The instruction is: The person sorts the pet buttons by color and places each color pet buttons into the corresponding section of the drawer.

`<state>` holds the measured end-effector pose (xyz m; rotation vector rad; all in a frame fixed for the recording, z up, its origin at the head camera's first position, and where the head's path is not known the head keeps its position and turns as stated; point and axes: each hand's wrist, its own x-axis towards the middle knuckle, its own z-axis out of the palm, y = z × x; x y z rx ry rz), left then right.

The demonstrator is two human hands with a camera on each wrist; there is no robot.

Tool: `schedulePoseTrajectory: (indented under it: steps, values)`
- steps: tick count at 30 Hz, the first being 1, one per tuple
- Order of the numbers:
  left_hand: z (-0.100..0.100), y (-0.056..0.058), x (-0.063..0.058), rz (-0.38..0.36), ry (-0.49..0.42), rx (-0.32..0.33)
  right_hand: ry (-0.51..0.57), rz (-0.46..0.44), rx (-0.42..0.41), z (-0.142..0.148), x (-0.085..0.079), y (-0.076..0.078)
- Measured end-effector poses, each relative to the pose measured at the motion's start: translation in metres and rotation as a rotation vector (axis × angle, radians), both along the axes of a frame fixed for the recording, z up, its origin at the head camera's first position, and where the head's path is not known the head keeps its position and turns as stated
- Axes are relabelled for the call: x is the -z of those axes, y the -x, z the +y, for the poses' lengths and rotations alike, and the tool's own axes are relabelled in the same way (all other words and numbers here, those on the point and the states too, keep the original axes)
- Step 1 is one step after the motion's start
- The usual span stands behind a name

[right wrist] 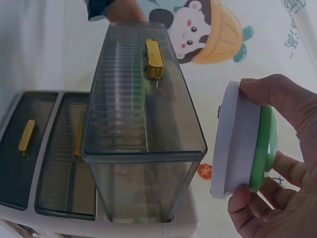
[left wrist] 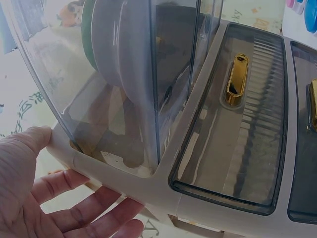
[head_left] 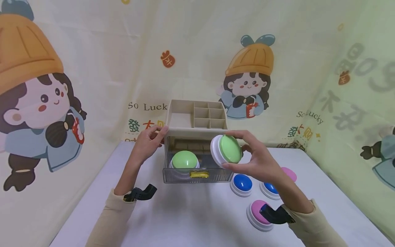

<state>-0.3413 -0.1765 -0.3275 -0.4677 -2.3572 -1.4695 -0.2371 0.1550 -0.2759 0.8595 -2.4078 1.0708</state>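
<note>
My right hand (head_left: 257, 156) holds a green buzzer button (head_left: 230, 149) with a white base between thumb and fingers, tilted on its side over the right part of a pulled-out clear drawer (head_left: 172, 175). In the right wrist view that button (right wrist: 242, 144) appears edge-on, beside the drawer. A second green button (head_left: 184, 159) sits inside the drawer at the left. My left hand (head_left: 148, 142) touches the upper left side of the cream drawer organizer (head_left: 197, 131). The left wrist view shows the left hand's (left wrist: 74, 198) thumb tip at the frame's corner, its fingers loosely bent along the side.
Blue buttons (head_left: 242, 182) and pink buttons (head_left: 259, 212) stand on the white table (head_left: 172, 219), right of the organizer and partly behind my right arm. Divided compartments (head_left: 210, 115) top the organizer. Lower drawers (left wrist: 233, 129) with gold handles are closed. A printed cloth (head_left: 197, 44) hangs behind.
</note>
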Motion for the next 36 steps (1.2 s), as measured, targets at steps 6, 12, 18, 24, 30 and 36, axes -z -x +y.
schedulePoseTrajectory:
  steps: [6, 12, 18, 24, 30, 36]
  values:
    - [0.001, 0.000, 0.000, 0.000, -0.009, 0.010, -0.060, 0.038, 0.029, -0.005, -0.003, 0.010]
    - [0.001, -0.001, 0.001, -0.005, -0.009, 0.004, -0.067, 0.018, 0.034, -0.008, -0.001, 0.020]
    - [0.001, -0.001, 0.001, -0.006, -0.005, 0.003, -0.050, -0.007, 0.017, -0.012, 0.003, 0.023]
    - [0.000, 0.001, 0.001, -0.005, -0.002, -0.003, -0.037, -0.035, -0.001, -0.017, 0.007, 0.024]
    - [0.000, 0.002, 0.002, -0.001, -0.004, -0.002, -0.040, -0.089, -0.004, -0.018, 0.015, 0.026]
    - [0.000, 0.002, 0.002, 0.002, -0.003, 0.000, -0.012, -0.127, 0.025, -0.015, 0.017, 0.028]
